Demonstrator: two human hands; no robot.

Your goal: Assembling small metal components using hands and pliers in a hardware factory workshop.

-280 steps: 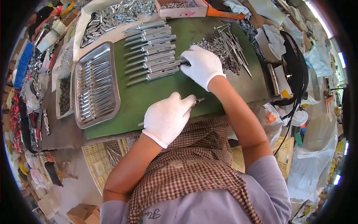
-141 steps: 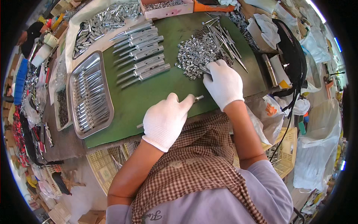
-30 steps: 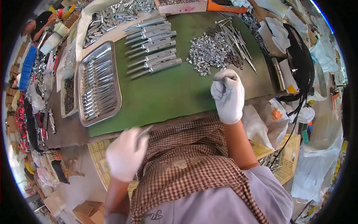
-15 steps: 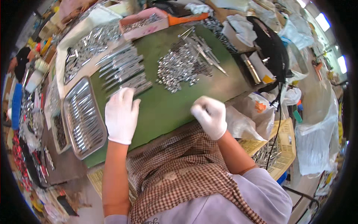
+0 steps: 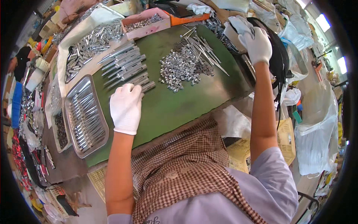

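Observation:
My left hand [image 5: 126, 109], in a white knit glove, is at the near end of a row of slotted silvery metal tubes [image 5: 125, 71]. Its fingers are curled over the nearest metal tube [image 5: 148, 86], whose end sticks out past them. My right hand [image 5: 257, 46], gloved alike, is stretched out to the far right, fingers bent at a crumpled white cloth [image 5: 239, 24]; its fingertips are partly hidden. On the green work mat [image 5: 171, 112] lies a heap of small shiny metal parts [image 5: 179, 71], with long thin metal rods [image 5: 205, 52] beside it.
A steel tray [image 5: 106, 128] of thin metal rods stands left of the mat. Behind it is a white-lined bin of metal parts [image 5: 93, 43]. A pink box [image 5: 147, 27] of small pieces sits at the back. A black bag [image 5: 278, 52] and yellow crate [image 5: 286, 140] are right.
My right hand has moved from the mat's near edge out to the white cloth at the far right. The left hand has shifted slightly, its fingers now curled more at the nearest tube.

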